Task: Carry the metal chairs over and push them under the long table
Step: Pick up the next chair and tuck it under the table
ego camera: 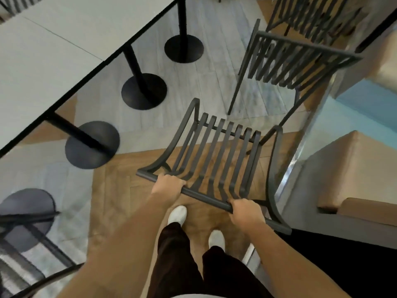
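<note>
A: Where is the chair (217, 155)?

B: Right ahead of the hands, over the wooden part of the floor (120, 190). It is dark metal with a slatted seat and back. The top rail of its back lies across the view, nearest the person.

A: And the hands?

B: Both are clenched on that rail. The left hand (168, 186) grips it near the left end, fingers curled over the far side. The right hand (247, 212) grips it toward the right end, in the same way. The rail's right end sticks out past the right hand.

A: Is the chair on the floor?

B: I cannot tell; its feet are hidden under the seat.

A: Where is the worktop (53, 61)?

B: Up and to the left of the left hand, well apart from the chair. It is long and pale with a dark edge, on black posts with round bases (144, 91) that stand in a row beneath it.

A: Anything else?

B: A second chair (285, 61) of the same kind stands beyond the right hand, further off than the held one. Another slatted one shows blurred at the top edge. To the right of the right hand is a tan bench (354, 168). Near the left forearm, at the lower left, part of a dark frame (32, 244) is visible. Below the hands are two white shoes (177, 214).
</note>
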The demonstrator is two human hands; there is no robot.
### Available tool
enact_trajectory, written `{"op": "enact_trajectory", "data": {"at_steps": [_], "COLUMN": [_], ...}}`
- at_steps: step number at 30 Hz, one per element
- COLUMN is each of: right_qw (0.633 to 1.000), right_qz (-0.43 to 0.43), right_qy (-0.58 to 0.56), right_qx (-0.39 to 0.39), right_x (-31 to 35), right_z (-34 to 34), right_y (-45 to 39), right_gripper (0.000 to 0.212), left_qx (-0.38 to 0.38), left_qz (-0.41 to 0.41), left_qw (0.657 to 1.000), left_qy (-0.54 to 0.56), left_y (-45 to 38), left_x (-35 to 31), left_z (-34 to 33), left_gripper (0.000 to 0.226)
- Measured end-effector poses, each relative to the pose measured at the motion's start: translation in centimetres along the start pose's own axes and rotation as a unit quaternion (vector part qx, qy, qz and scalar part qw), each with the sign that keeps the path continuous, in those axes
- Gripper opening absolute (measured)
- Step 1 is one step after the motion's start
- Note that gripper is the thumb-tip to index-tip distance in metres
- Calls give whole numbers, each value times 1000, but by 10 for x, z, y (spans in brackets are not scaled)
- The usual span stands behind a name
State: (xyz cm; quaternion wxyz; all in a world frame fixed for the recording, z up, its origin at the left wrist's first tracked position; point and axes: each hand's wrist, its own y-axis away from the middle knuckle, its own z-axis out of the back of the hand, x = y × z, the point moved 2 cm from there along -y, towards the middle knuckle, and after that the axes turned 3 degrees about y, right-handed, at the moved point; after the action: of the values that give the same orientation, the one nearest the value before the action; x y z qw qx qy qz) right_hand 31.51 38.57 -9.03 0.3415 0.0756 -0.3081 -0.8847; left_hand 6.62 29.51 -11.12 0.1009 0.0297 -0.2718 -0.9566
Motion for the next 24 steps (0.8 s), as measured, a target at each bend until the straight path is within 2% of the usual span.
{"op": "enact_trajectory", "data": {"at_steps": [5, 11, 17, 24], "right_qw": [996, 989, 982, 963], "right_qz": [67, 89, 115, 176], "right_qy": [43, 107, 145, 202], "right_qx": [28, 39, 31, 25], "right_x": [-7, 1, 24, 57], "right_z": [-4, -11, -14, -10], "right_y": [10, 19, 20, 12], "right_gripper": [35, 33, 42, 49], "left_qx": [24, 42, 47, 43], "left_qz": [81, 150, 201, 266], "left_qw": [996, 984, 968, 941], "left_qy": [39, 86, 145, 202], "left_y": [40, 83, 121, 164], "left_x": [-22, -43, -43, -36], "left_z": [-22, -42, -64, -87], "left_gripper": [34, 34, 38, 30]}}
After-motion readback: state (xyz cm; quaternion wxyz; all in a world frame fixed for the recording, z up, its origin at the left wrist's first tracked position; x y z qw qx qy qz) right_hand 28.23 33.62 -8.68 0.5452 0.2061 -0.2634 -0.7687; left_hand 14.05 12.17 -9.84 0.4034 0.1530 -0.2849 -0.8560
